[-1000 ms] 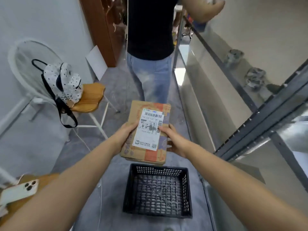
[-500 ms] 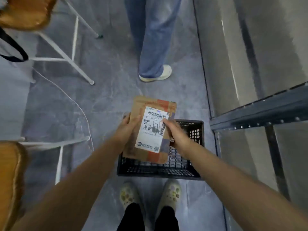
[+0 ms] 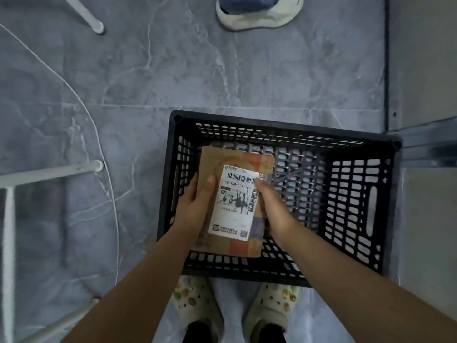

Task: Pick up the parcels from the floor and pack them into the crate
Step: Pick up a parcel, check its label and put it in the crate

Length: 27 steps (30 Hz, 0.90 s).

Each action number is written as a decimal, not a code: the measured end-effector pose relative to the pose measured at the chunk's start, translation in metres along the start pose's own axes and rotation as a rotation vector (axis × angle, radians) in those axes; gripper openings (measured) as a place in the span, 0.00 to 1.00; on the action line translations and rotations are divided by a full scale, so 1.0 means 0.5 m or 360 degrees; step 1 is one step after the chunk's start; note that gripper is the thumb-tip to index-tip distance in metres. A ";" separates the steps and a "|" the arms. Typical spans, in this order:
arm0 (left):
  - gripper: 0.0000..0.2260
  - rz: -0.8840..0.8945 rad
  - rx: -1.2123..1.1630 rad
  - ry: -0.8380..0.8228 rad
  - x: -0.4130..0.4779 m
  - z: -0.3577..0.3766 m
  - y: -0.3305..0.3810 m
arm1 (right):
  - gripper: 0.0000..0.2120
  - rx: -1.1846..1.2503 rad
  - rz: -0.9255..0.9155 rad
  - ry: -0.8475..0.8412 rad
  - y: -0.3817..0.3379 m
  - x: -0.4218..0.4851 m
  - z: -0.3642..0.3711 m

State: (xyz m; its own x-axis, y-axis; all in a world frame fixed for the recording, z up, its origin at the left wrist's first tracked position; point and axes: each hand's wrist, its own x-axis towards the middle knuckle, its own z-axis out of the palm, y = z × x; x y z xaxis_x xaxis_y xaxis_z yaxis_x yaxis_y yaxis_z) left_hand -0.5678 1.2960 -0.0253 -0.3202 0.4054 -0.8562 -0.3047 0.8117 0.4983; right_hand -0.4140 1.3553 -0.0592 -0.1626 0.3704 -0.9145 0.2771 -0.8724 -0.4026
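A brown cardboard parcel point(image 3: 235, 164) with a white shipping label is held low inside the left half of a black plastic lattice crate point(image 3: 356, 191) on the grey floor. My left hand point(image 3: 195, 206) grips the parcel's left edge, thumb on top. My right hand point(image 3: 274, 209) grips its right edge, thumb on the label. Whether the parcel touches the crate's floor I cannot tell. The crate's right half holds nothing.
My two feet in pale clogs point(image 3: 197, 310) stand just in front of the crate. Another person's white shoe point(image 3: 257, 13) is at the top. White chair legs point(image 3: 49, 172) and a thin white cable point(image 3: 108, 169) lie to the left. A metal shelf frame point(image 3: 425, 144) runs along the right.
I have bent down and looked straight down. Both hands lowered the parcel from above the crate's near rim down into its left half. The grip is the same.
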 end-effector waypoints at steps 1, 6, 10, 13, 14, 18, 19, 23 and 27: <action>0.26 -0.0020 -0.0020 0.0049 0.017 0.002 -0.012 | 0.20 -0.0015 -0.0007 -0.0006 0.010 0.023 0.002; 0.27 -0.0014 0.0053 0.0219 0.085 0.017 -0.043 | 0.29 -0.0109 0.0043 -0.0032 0.027 0.105 0.015; 0.23 -0.0015 0.0121 0.0281 0.141 0.020 -0.039 | 0.22 -0.0123 0.0025 -0.0057 0.010 0.156 0.014; 0.24 -0.0053 0.0146 0.0265 0.176 0.015 -0.029 | 0.23 -0.0144 0.0086 -0.0056 0.006 0.185 0.028; 0.24 -0.0058 0.0152 0.0255 0.185 0.013 -0.027 | 0.25 -0.0158 0.0104 -0.0053 0.007 0.192 0.033; 0.21 -0.0034 0.0165 0.0240 0.202 0.014 -0.020 | 0.30 -0.0152 0.0034 -0.0056 0.002 0.220 0.049; 0.21 -0.0022 0.0172 0.0256 0.205 0.017 -0.020 | 0.35 -0.0145 0.0037 -0.0044 -0.002 0.226 0.051; 0.20 0.0031 0.0195 0.0337 0.211 0.024 -0.020 | 0.37 -0.0164 0.0031 -0.0033 -0.008 0.233 0.056; 0.20 0.0005 0.0210 0.0335 0.200 0.024 -0.014 | 0.31 -0.0174 0.0057 -0.0017 -0.018 0.211 0.052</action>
State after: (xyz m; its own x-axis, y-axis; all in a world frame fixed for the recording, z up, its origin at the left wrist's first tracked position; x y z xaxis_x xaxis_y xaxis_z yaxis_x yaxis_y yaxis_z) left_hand -0.5869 1.3359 -0.1162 -0.5052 0.3229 -0.8003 -0.1881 0.8639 0.4672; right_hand -0.4584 1.3939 -0.1512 -0.1605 0.3359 -0.9281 0.3846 -0.8447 -0.3722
